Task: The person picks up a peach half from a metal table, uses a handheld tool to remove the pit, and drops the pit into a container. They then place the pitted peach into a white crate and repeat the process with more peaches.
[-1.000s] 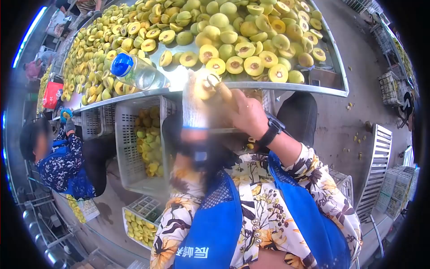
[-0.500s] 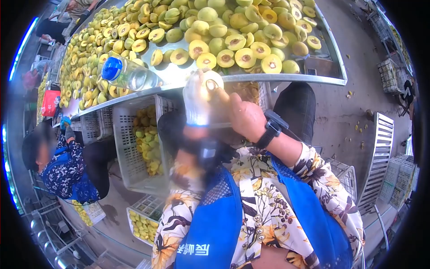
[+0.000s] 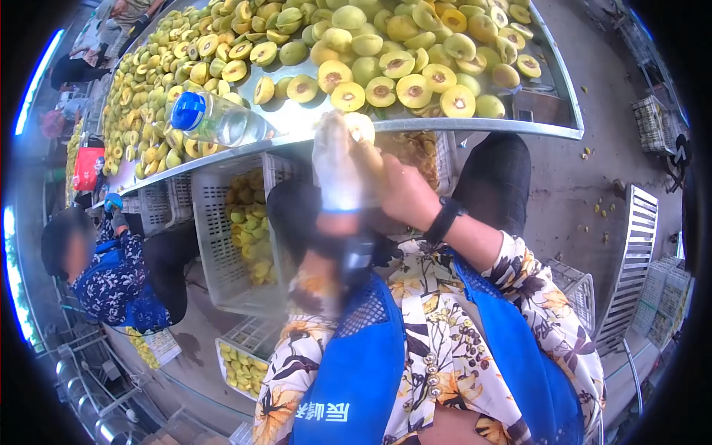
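My left hand [image 3: 339,161], in a white glove and smeared by motion, is closed round a cut yellow fruit half [image 3: 360,127] at the near rim of the metal table [image 3: 297,139]. My bare right hand [image 3: 406,191] is beside it, to the right, with its fingers curled and a finger or thumb reaching toward the fruit. Whether a small tool is in my right hand is hidden. Just beyond my hands, halved fruits [image 3: 413,90] lie cut side up on the table, with a large heap of fruit behind them.
A bottle with a blue cap [image 3: 215,120] lies near the table rim. Below are a white crate with fruit [image 3: 211,245] and another crate [image 3: 241,367]. A co-worker [image 3: 122,274] sits at the left. A slatted rack [image 3: 629,267] stands at the right.
The view has shifted slightly. My gloved left hand has tilted and moved a little to the right with the fruit; my right hand has turned and stays close beside it.
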{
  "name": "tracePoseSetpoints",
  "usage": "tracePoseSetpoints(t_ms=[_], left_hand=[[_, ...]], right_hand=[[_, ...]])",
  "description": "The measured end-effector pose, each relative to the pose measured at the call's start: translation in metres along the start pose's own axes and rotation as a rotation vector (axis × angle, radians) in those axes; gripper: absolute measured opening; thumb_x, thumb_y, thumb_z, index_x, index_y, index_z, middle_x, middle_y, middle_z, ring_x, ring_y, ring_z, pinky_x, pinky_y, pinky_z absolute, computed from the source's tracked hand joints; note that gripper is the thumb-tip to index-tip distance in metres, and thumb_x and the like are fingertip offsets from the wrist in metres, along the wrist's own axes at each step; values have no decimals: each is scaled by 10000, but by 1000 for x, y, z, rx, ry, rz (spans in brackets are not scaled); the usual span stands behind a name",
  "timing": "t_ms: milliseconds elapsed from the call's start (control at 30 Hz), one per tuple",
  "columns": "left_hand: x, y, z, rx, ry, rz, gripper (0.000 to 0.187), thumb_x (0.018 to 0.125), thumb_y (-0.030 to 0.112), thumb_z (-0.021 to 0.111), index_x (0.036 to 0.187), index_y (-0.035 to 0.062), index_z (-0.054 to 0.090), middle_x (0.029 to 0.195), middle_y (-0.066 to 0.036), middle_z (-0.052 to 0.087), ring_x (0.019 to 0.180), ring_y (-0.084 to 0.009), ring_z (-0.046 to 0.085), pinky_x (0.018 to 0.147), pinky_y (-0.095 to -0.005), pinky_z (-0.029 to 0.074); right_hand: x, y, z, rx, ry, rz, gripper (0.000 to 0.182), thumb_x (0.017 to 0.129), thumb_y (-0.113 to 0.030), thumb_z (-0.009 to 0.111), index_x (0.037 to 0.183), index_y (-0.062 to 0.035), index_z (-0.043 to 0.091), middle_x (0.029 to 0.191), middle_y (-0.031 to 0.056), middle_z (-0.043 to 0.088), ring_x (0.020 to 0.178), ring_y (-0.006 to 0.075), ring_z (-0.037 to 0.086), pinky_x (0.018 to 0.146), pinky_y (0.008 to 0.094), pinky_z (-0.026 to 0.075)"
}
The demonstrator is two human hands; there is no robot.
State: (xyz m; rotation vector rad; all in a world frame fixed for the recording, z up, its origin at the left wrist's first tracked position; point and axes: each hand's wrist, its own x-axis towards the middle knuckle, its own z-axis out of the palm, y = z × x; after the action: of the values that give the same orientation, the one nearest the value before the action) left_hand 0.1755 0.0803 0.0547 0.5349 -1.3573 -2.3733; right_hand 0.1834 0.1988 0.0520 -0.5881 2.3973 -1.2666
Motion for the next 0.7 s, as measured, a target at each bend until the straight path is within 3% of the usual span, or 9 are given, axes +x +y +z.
tracePoseSetpoints(t_ms=[33, 67, 167, 267, 367, 467, 567, 667, 700], left_hand=[[-3, -1, 2, 102, 14, 77, 323, 943, 319, 416, 902, 32, 559, 710, -55, 558, 614, -159, 538, 549, -266, 456], [-4, 6, 8, 150, 53, 33, 313, 932, 315, 437, 873, 31, 556, 696, -57, 549, 574, -130, 513, 501, -253, 431], [15, -1, -12, -179, 28, -370, 279, 918, 283, 469, 871, 24, 561, 683, -58, 544, 557, -125, 503, 498, -251, 429], [19, -6, -17, 3, 58, -154, 274, 911, 269, 471, 868, 15, 565, 658, -68, 542, 564, -136, 519, 499, -254, 434], [15, 5, -13, 209, -3, 48, 352, 904, 345, 472, 973, 4, 527, 788, -140, 596, 620, -243, 595, 508, -299, 491], [27, 7, -28, 42, -166, -246, 339, 898, 321, 487, 910, -12, 551, 771, -141, 607, 625, -218, 598, 529, -295, 489], [28, 7, -31, 144, -259, -132, 343, 889, 327, 510, 871, -11, 564, 760, -135, 613, 610, -201, 599, 534, -297, 487], [21, 9, -21, 283, -120, 58, 284, 889, 265, 481, 853, 1, 578, 744, -140, 629, 631, -182, 587, 578, -269, 482], [21, 10, -23, 222, -165, -31, 290, 889, 278, 483, 869, 4, 575, 739, -139, 628, 630, -185, 588, 575, -270, 481]], right_hand=[[-4, -1, 6, 37, 20, 17, 198, 762, -81, 511, 905, 42, 451, 680, 264, 560, 689, 440, 557, 636, 470, 444], [-5, 1, 11, 92, 34, 7, 205, 765, -86, 507, 913, 48, 461, 720, 280, 569, 709, 440, 563, 657, 465, 450], [-6, -2, 15, 53, 39, 33, 216, 765, -90, 512, 921, 53, 467, 744, 284, 575, 721, 437, 567, 657, 461, 450], [-6, -13, 9, 35, -2, 85, 223, 760, -93, 517, 916, 61, 474, 755, 284, 579, 730, 436, 571, 659, 459, 452], [-4, -24, -2, 70, -114, 141, 238, 755, -99, 524, 922, 65, 482, 767, 285, 580, 743, 431, 574, 672, 447, 456], [-5, -25, -3, 123, -114, 83, 255, 752, -107, 532, 939, 63, 497, 794, 293, 577, 774, 432, 572, 692, 434, 458], [-6, -23, -1, 137, -151, 109, 259, 754, -105, 531, 955, 57, 512, 786, 266, 588, 745, 379, 594, 686, 403, 465], [-6, -16, 2, 402, -227, 128, 238, 760, -99, 524, 952, 43, 524, 741, 193, 597, 697, 289, 595, 665, 365, 468], [-7, -15, 3, 443, -255, 148, 219, 765, -97, 522, 942, 32, 526, 723, 159, 586, 656, 254, 580, 625, 345, 464]])
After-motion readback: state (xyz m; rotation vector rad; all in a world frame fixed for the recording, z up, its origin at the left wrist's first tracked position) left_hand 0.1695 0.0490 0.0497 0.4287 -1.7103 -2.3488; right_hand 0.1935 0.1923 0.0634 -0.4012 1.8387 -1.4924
